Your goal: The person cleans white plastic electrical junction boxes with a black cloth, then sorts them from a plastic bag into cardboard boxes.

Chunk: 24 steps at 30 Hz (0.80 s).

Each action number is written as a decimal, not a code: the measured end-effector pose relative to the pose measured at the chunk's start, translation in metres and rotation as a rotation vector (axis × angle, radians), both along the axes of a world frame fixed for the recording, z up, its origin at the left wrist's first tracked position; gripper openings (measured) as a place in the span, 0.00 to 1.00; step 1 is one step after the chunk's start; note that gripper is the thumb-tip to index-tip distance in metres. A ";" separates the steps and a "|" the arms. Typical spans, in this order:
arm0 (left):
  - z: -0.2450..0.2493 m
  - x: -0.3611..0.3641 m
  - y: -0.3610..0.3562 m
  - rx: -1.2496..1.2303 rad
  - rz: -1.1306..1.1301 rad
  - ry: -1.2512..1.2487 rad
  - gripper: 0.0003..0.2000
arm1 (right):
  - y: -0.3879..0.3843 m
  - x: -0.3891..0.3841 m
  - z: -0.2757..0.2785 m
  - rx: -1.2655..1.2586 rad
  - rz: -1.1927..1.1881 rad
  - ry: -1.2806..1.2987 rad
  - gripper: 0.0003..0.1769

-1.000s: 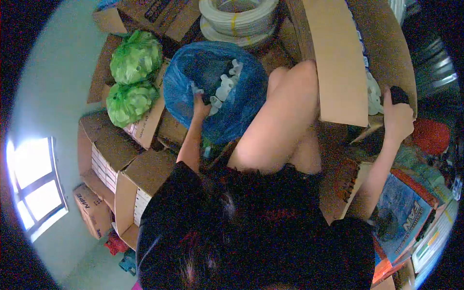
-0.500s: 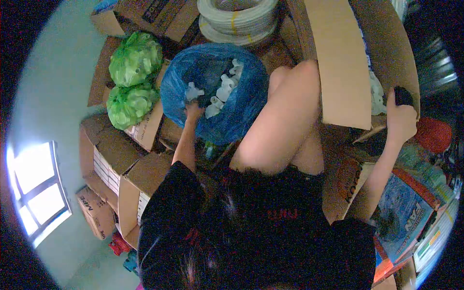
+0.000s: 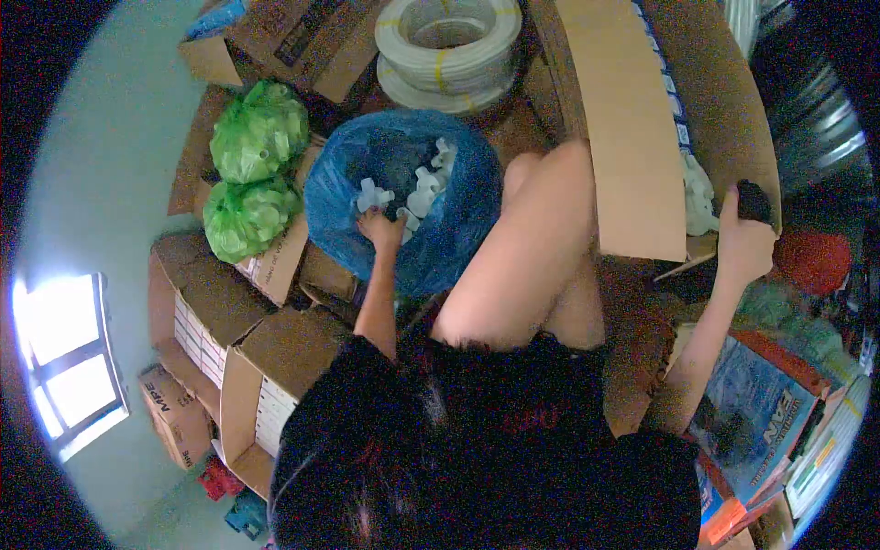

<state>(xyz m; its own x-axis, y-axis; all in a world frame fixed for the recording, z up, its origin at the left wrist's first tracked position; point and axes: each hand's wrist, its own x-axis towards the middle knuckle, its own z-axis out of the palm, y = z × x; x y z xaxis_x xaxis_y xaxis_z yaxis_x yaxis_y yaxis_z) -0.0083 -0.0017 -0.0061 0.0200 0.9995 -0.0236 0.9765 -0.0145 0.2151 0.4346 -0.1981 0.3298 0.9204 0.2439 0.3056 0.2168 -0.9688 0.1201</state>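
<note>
My left hand (image 3: 381,233) reaches into an open blue plastic bag (image 3: 336,220), its fingers apart. The fingertips are right at a white plastic pipe fitting (image 3: 373,195) near the bag's left side. More white fittings (image 3: 423,197) lie in a line along the right side of the bag. At the near corner of a tall open cardboard box (image 3: 632,137), my right hand (image 3: 746,246) is closed on a small black object (image 3: 753,202) whose kind does not show. White pieces (image 3: 698,194) in clear plastic sit inside that box, close to this hand.
Two green bags of white parts (image 3: 258,133) sit left of the blue bag. Coiled white tubing (image 3: 449,55) stands behind it. Open cartons of white boxes (image 3: 234,362) are at the left. A blue fan carton (image 3: 765,412) lies at the right, near a red item (image 3: 811,261).
My left hand has shifted slightly right in the blue bag, and its fingers show more spread. The whole view has moved a little. My right hand keeps the black object at the box corner.
</note>
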 end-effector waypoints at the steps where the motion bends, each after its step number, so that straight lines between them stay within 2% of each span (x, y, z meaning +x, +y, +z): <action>1: 0.009 0.010 -0.008 0.140 -0.003 -0.159 0.26 | 0.000 0.001 -0.001 0.024 0.018 -0.012 0.44; 4: 0.066 0.047 -0.044 0.341 -0.004 -0.487 0.23 | 0.000 -0.002 0.002 0.077 0.035 -0.003 0.42; 6: 0.123 0.076 -0.053 0.420 -0.122 -0.585 0.21 | 0.003 -0.012 0.011 0.102 -0.007 0.062 0.39; 7: 0.152 0.090 -0.056 0.460 -0.182 -0.637 0.20 | -0.001 -0.010 0.010 0.301 0.126 0.076 0.35; 9: 0.206 0.113 -0.059 0.254 -0.146 -1.054 0.18 | -0.015 -0.005 -0.003 0.697 0.400 0.098 0.29; 12: 0.265 0.139 -0.064 -0.054 -0.165 -1.734 0.18 | -0.037 -0.027 -0.015 1.173 0.599 0.149 0.24; 13: 0.279 0.143 -0.068 -0.168 -0.185 -1.961 0.18 | -0.039 -0.054 -0.005 1.200 0.563 0.184 0.24; 14: 0.292 0.144 -0.070 -0.412 -0.253 -2.254 0.20 | -0.039 -0.089 0.003 1.230 0.523 0.220 0.24; 16: 0.319 0.148 -0.084 -0.717 -0.189 -2.559 0.25 | -0.041 -0.139 0.003 1.276 0.464 0.423 0.22; 18: 0.332 0.152 -0.095 -0.924 -0.125 -2.691 0.29 | -0.044 -0.174 0.011 1.247 0.598 0.744 0.20; 19: 0.336 0.154 -0.101 -1.032 -0.087 -2.751 0.30 | -0.042 -0.182 0.019 1.197 0.779 0.769 0.19; 21: 0.341 0.159 -0.113 -1.088 -0.037 -2.778 0.32 | -0.038 -0.186 0.031 1.042 1.059 0.793 0.18; 22: 0.343 0.161 -0.119 -1.108 -0.006 -2.797 0.33 | -0.036 -0.184 0.035 0.941 1.157 0.798 0.18; 23: 0.347 0.162 -0.122 -1.072 -0.050 -2.686 0.33 | -0.035 -0.184 0.037 0.837 1.256 0.802 0.17; 24: 0.350 0.164 -0.125 -1.055 -0.035 -2.649 0.33 | -0.034 -0.186 0.035 0.867 1.247 0.796 0.17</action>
